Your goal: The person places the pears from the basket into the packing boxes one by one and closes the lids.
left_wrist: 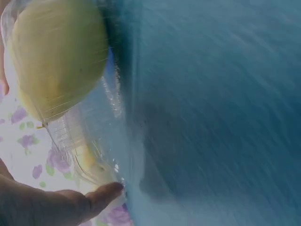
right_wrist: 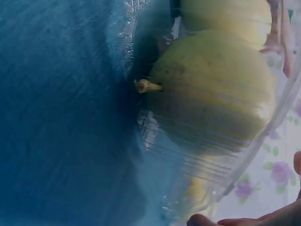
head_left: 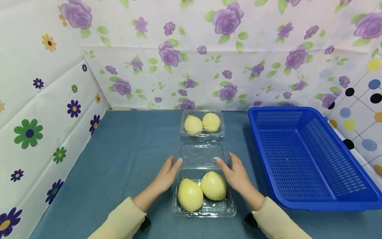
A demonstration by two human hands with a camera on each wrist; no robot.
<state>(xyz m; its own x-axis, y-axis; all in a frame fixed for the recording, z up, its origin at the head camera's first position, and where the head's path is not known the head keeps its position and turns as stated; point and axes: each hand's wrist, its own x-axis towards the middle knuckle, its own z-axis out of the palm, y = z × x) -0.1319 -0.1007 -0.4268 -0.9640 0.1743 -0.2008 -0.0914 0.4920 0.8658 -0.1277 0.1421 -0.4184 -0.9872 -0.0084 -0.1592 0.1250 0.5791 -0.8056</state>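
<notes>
Two relaxed hands, my left hand [head_left: 167,176] and right hand [head_left: 235,174], flank the open clamshell box [head_left: 204,209], fingertips touching its lid [head_left: 199,155] hinge to steady the pears [head_left: 201,191].

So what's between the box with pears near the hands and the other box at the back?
In the head view, the near box's open clear lid lies flat between it and the far box.

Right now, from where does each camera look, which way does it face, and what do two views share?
Head: sits above, faces forward and down at the open clamshell box, the closed box and the blue basket; left hand, right hand and sleeves show.
Left wrist: low beside the box, close on the left pear; fingers show.
Right wrist: low on the opposite side, close on the right pear; fingers show.
Shared: both wrist views show pears and the blue cloth.
</notes>
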